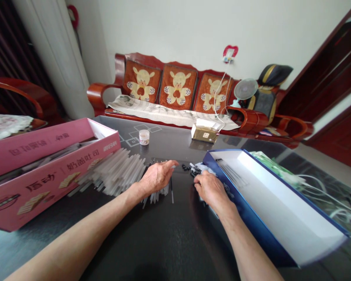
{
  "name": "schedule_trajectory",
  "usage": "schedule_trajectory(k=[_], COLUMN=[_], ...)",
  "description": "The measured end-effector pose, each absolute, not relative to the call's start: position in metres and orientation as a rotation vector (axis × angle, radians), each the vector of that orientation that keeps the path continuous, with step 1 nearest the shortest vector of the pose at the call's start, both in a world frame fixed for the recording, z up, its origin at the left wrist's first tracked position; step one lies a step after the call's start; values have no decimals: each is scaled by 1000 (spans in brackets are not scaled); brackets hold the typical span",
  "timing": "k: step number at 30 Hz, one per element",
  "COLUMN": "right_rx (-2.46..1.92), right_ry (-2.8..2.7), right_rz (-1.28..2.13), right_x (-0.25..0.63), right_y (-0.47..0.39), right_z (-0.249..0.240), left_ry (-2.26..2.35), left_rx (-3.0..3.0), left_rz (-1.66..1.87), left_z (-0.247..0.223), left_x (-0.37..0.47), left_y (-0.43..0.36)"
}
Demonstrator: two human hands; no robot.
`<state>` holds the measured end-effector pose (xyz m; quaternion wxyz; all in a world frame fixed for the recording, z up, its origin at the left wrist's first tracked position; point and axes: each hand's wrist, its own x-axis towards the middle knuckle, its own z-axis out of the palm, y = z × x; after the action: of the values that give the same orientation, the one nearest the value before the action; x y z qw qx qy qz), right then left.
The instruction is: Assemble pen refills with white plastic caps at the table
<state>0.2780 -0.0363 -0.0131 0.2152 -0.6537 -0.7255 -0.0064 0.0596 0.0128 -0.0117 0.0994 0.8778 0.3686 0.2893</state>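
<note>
My left hand (158, 177) is closed in a pinch above the table, with a small pale piece at its fingertips that is too small to name. Beside it, to the left, lies a pile of translucent plastic tubes (117, 171); shorter ones stick out beneath the hand. One thin dark stick (172, 191) lies just right of that hand. My right hand (209, 187) is closed, fingers down at a heap of small black and clear parts (196, 169); what its fingertips hold is hidden. The heap lies against the left wall of a blue box (251, 210).
A pink carton (58, 171) holding more tubes stands at the left. Farther back are a small white jar (144, 137) and a tissue box (205, 133). Several thin rods lie inside the blue box. A green packet (277, 168) and white cables (333, 199) are at the right.
</note>
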Motion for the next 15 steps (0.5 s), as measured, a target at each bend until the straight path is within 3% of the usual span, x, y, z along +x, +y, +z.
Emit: schedule_trajectory(k=[8, 15], right_rx=[-1212, -1113], right_ry=[-1148, -876], right_rz=[813, 978], right_x=[230, 222], right_y=[-29, -25], right_z=[-29, -59], left_ry=[1040, 998], left_rx=[2577, 2592], left_rz=[858, 769], left_z=[-20, -17], left_x=[63, 64], left_y=[14, 11])
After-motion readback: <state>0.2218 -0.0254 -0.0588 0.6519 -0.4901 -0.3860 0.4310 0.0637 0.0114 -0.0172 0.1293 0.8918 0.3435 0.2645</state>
